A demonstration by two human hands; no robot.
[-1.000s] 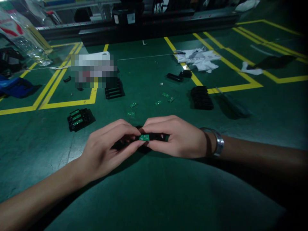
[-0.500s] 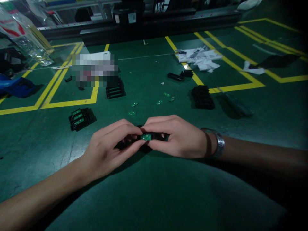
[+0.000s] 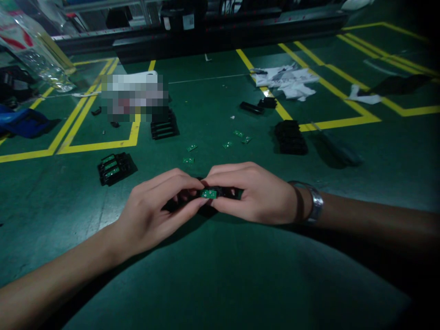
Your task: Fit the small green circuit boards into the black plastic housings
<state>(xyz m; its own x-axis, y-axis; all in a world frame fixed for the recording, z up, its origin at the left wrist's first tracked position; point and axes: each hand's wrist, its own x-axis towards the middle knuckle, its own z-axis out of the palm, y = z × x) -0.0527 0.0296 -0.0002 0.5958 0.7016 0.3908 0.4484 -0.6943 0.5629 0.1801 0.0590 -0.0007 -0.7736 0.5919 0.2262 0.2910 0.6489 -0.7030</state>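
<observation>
Between my two hands is a small green circuit board (image 3: 208,194), lying against a black plastic housing (image 3: 225,192) that my fingers partly cover. My left hand (image 3: 161,206) pinches at the board's left end with thumb and forefinger. From the other side, my right hand (image 3: 252,195) is closed round the black housing, its thumb and fingertips close to the board. Whether the board is seated in the housing I cannot tell. Just beyond the hands lie several loose circuit boards (image 3: 188,161). To the left, a group of black housings (image 3: 115,168) carries green boards.
Black slotted housings (image 3: 164,124) and another dark stack (image 3: 290,137) lie farther off. Crumpled white paper (image 3: 287,81) is at the back right, a clear bottle (image 3: 37,52) at the back left, a blue object (image 3: 24,121) at the left edge. A dark rail (image 3: 220,36) crosses the back.
Both hands keep the same grip on the board and housing. The left thumb has eased slightly off the board's lower edge, showing a bit more of its face. The view has shifted slightly.
</observation>
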